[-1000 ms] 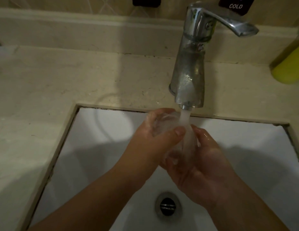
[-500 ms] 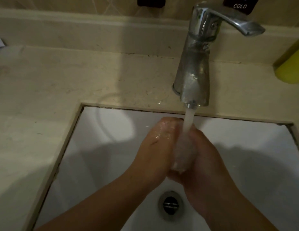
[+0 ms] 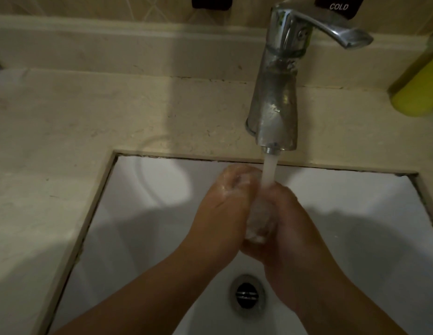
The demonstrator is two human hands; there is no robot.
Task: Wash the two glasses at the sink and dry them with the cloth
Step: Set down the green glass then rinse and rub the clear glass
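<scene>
A beige stone countertop is framing a white sink basin, whose round metal drain is lying below the hands, while a chrome faucet is pouring a white stream of water down between them. The left hand and the right hand are curling toward each other from either side, both gripping a clear glass between them directly under the stream, over the basin. A yellow bottle is standing at the far right edge of the countertop.
</scene>
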